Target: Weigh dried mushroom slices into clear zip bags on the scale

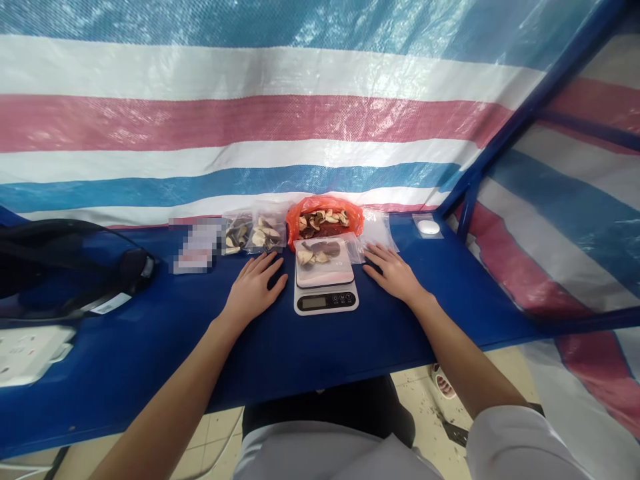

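Note:
A white digital kitchen scale (325,292) stands on the blue table between my hands. On its platform lies a clear zip bag (319,255) with several dried mushroom slices inside. To the left of the scale my left hand (254,285) rests flat, fingers spread, holding nothing. My right hand (393,272) lies palm down on the other side, its fingers apart and near the stack of clear plastic bags (377,229). Behind the scale sits an open red plastic bag (325,207) of dried mushroom slices. Two filled zip bags (267,233) lie beyond my left fingertips.
A white oval object (428,227) on clear plastic sits at the back right. At far left are black straps (115,267) and a white power strip (30,353). A blurred packet (197,248) lies left of the filled bags. Striped sheeting (250,120) hangs behind the table.

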`<state>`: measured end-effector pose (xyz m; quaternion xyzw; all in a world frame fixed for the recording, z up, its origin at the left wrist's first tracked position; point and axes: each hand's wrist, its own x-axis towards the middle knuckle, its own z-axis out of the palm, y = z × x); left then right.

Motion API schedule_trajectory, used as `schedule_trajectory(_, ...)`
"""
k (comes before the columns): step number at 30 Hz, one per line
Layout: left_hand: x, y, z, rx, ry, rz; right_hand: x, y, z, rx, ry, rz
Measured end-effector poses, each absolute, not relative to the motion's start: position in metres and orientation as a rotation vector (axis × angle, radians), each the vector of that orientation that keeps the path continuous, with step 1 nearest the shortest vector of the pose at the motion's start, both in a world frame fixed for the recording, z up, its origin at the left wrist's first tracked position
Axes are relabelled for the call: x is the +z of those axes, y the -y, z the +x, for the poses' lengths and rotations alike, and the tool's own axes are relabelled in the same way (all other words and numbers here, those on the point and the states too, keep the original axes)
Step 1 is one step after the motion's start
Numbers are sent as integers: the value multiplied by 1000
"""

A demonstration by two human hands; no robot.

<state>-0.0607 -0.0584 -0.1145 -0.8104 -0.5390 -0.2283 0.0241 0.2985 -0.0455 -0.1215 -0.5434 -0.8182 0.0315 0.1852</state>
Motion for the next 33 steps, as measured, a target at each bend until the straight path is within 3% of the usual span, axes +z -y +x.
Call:
schedule_trajectory(9, -87, 52, -40, -1170, 1458, -2546, -93, 41, 287, 513, 1807, -1404)
schedule_trajectory(18, -82, 44, -18, -1124, 1402, -2779, -83, 26, 257, 1057, 1270, -1214)
schedule_trajectory(27, -84, 44, -18, -1127, 1436, -2793, -81, 27, 256, 1315, 1148, -1135)
schedule_trajectory(33, -77, 34, -13, -1205, 1443, -2763, -72, 23, 256, 1277, 1247, -1125)
